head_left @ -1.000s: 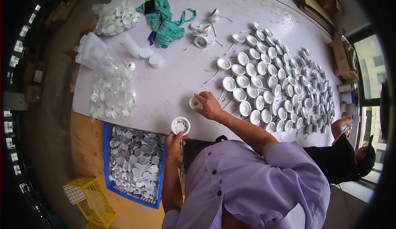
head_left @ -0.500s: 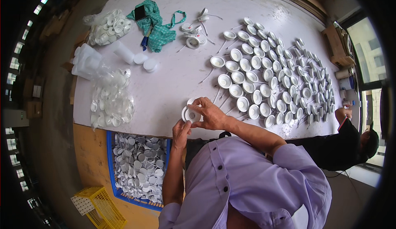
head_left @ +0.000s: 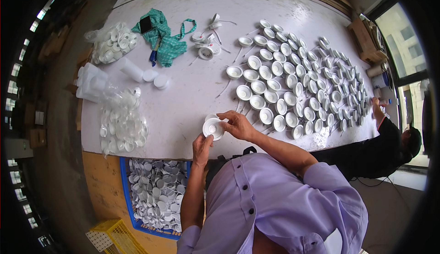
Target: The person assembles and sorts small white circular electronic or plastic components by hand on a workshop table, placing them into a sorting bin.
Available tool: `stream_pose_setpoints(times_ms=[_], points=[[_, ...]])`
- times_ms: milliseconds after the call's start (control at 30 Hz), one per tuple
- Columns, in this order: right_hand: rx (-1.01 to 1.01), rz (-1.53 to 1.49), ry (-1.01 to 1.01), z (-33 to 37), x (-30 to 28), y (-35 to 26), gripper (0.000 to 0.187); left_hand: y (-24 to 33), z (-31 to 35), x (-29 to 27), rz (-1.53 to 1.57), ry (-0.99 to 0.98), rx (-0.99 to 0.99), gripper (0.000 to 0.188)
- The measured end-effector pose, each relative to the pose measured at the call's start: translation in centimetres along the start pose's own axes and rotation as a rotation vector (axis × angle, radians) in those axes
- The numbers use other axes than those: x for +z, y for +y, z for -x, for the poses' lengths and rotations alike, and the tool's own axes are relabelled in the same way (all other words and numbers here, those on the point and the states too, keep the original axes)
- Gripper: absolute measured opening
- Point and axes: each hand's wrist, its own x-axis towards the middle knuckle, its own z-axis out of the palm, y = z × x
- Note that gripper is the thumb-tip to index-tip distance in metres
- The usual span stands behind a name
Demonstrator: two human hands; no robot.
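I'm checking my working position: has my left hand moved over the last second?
Yes, forward, away from you: your left hand, earlier about level with the near edge of the table, is now beyond it.

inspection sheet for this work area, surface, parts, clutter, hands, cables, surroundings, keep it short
surface: pale table, dark scuffs visible
parts: round white fitting in hand, another round piece showing behind its upper edge; many white fittings spread at right; blue crate of white parts below the near edge
clutter: green cloth with a black device on it; clear bags of white parts at left
hands: left hand holds the fitting's lower edge; right hand at its upper right, grip unclear
cables: pale leads trail from many fittings
surroundings: person in black and window at right; yellow basket lower left
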Motion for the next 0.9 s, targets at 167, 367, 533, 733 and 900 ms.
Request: stream_pose_setpoints(times_ms=[167,367,533,733,900], points=[[0.046,0.022,0.014,-0.1,0.5,0.2,0.025,0.6,-0.4,0.9,-0.026,0.086,0.012,0.026],[0.051,0.070,0.063,0.1,0.2,-0.4,0.023,0.8,-0.7,1.8,-0.147,0.120,0.051,0.028],[0.024,0.082,0.103,0.6,0.3,-0.1,0.021,0.9,-0.7,2.2,-0.218,0.128,-0.009,0.028],[0.007,0.089,0.134,0.7,0.3,0.4,0.021,0.9,-1.5,2.8,-0.311,0.162,-0.030,0.028],[0.035,0.064,0.169,0.6,0.0,0.1,0.022,0.7,-2.0,2.7,-0.254,0.150,-0.063,0.028]])
